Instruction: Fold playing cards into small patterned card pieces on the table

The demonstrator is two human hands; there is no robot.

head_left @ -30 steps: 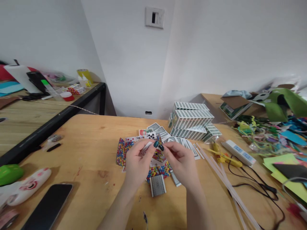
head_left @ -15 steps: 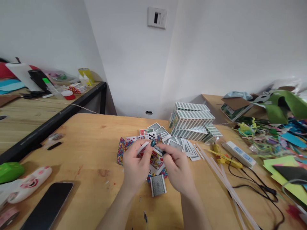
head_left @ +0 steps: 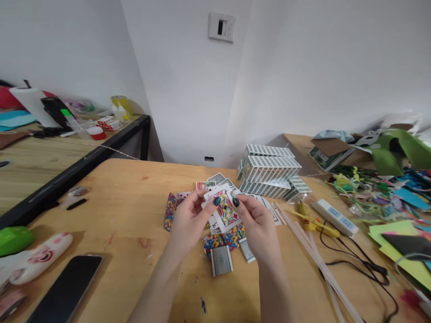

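Several playing cards point(head_left: 228, 214) are held up between my two hands, a face card with a yellow and red figure at the front. My left hand point(head_left: 190, 222) pinches their left side, thumb over the faces. On the other side my right hand point(head_left: 259, 224) grips cards between thumb and fingers. Below lies a multicoloured patterned sheet or box point(head_left: 213, 242), partly hidden by the hands and cards. A grey-backed card stack point(head_left: 221, 261) rests nearer me, and another grey-backed card piece point(head_left: 247, 250) shows beside my right wrist. More cards point(head_left: 217, 178) lie spread behind my hands.
Striped card boxes point(head_left: 271, 166) are stacked at the back. To the right lie clear glue sticks point(head_left: 316, 255), a yellow glue gun point(head_left: 318, 224), a power strip point(head_left: 336, 216) and black cables. A phone point(head_left: 65, 289) and a white plush-like item point(head_left: 43, 258) lie at left.
The cards between my hands have turned from nearly edge-on to showing their faces. My right hand has shifted slightly right, and the grey-backed piece beside its wrist has come into view.
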